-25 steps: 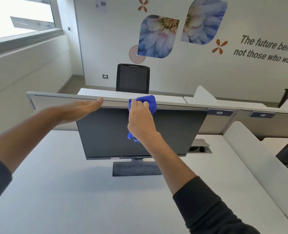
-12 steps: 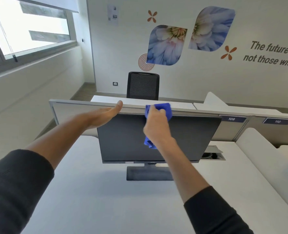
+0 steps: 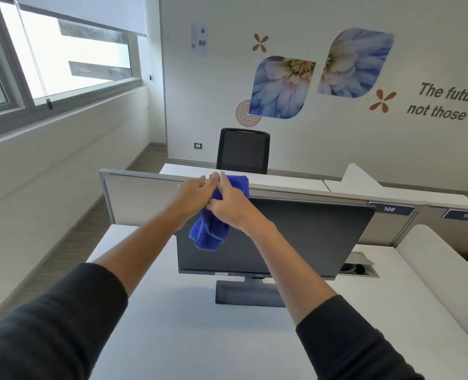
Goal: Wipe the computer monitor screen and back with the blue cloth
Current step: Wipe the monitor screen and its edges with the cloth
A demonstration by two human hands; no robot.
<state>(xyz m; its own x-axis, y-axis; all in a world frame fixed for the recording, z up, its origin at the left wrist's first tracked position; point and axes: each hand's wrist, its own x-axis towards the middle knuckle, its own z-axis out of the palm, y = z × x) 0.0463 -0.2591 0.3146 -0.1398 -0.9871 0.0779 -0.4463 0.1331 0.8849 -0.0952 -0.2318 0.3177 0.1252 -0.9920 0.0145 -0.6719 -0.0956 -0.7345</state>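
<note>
Here both hands [image 3: 213, 200] pinch the blue cloth [image 3: 213, 229] at the monitor [image 3: 309, 237] top-left edge.

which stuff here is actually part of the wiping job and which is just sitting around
In the job:
- blue microfibre cloth
- dark flat computer monitor
- left hand
- right hand

Just there:
- black mesh office chair
- grey desk divider panel
- white desk

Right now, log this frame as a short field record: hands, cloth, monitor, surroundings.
left hand: touches the blue microfibre cloth at the monitor's top-left corner
right hand: grips the cloth
cloth: bunched, hanging over the screen's upper left
black flat monitor: upright on its stand, screen dark
white desk: bears the monitor
black mesh chair: beyond the grey divider
</note>
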